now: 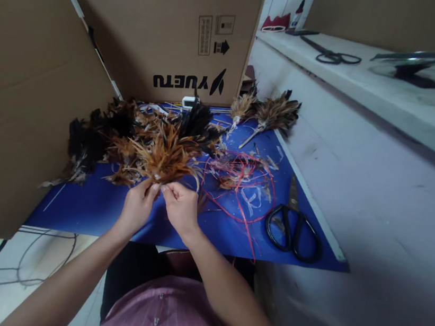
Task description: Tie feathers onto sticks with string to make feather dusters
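Nearest, above a pink pinstriped shirt (pixel 177 318), the left hand (pixel 137 208) and right hand (pixel 180 209) meet, thumbs and fingers of both pinched on the base of a feather bunch (pixel 166 153) at the near side of the blue tabletop (pixel 106 212). The bunch fans away from the fingertips, its slender, pointed plumes rusty orange to golden brown. To the right lie large scissors (pixel 291 226), with looped black handles and a dull metal blade, near a loose tangle of thin red string (pixel 240 214) mixed with clear plastic scraps (pixel 253 197) and feather bits. Beyond and left of the bunch spreads a ragged heap of brown and glossy black feathers (pixel 99 134). Further off, two tan, dark-tipped feather bundles (pixel 276 112) rest by the wall, one with a stick handle. Behind stands a brown cardboard panel (pixel 139 24), printed in black with "YUETU" upside down, a leaf-like logo, an arrow symbol and a boxed label too small to read.
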`<state>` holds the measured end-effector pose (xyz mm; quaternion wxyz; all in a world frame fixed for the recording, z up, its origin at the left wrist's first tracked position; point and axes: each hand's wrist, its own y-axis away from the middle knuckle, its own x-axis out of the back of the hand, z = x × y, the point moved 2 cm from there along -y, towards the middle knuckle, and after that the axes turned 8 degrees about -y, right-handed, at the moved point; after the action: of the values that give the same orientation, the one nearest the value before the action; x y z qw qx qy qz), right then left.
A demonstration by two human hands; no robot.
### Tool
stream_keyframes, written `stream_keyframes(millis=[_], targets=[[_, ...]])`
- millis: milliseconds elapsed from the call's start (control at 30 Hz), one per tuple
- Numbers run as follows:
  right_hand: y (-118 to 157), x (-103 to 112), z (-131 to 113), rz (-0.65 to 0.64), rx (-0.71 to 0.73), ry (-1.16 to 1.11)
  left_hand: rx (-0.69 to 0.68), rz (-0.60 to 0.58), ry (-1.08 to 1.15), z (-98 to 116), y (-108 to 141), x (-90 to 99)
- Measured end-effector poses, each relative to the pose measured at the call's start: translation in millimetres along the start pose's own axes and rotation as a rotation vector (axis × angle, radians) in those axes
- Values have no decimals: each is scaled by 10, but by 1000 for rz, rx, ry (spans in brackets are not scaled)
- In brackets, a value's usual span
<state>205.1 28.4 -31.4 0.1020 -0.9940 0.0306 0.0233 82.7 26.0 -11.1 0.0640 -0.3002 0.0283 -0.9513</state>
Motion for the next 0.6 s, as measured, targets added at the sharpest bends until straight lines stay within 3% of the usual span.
stream_keyframes(millis=[167, 333, 467, 600], targets=[[-63, -1, 7, 34, 0, 5, -298, 173, -451, 109, 15, -75], [-115, 33, -23, 65, 24, 65, -309, 234, -686, 146, 31, -193], [-144, 89, 29, 49, 34, -9, -320, 233, -719, 187, 51, -267], [-168, 154, 95, 77, 1, -125, -385, 179, -563, 296, 83, -281]])
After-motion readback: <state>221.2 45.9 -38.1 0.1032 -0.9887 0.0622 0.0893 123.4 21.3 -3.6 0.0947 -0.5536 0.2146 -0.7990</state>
